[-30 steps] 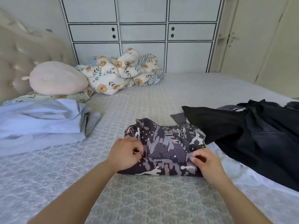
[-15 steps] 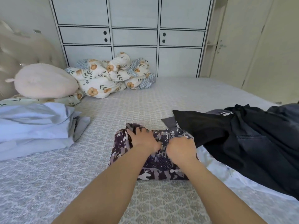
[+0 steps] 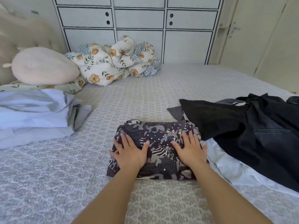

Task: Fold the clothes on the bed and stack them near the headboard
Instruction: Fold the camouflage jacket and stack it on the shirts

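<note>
A dark patterned garment (image 3: 159, 138), folded into a compact rectangle, lies on the bed (image 3: 129, 101) in front of me. My left hand (image 3: 130, 152) presses flat on its left half with fingers spread. On its right half my right hand (image 3: 191, 150) lies flat the same way. A stack of folded pale blue clothes (image 3: 35, 113) sits at the left, near the beige tufted headboard (image 3: 19, 38). At the right lies an unfolded heap of black and dark denim clothes (image 3: 252, 130) over a white garment (image 3: 229, 167).
A pink round cushion (image 3: 43, 66) rests on a floral pillow by the headboard. A bunched floral duvet (image 3: 116, 60) lies against the white wardrobe (image 3: 139, 18) at the far side. A door (image 3: 258, 38) stands at the right.
Both hands went from pinching and tucking the patterned garment's edges to lying flat and spread on top of it. The garment is now a neater rectangle.
</note>
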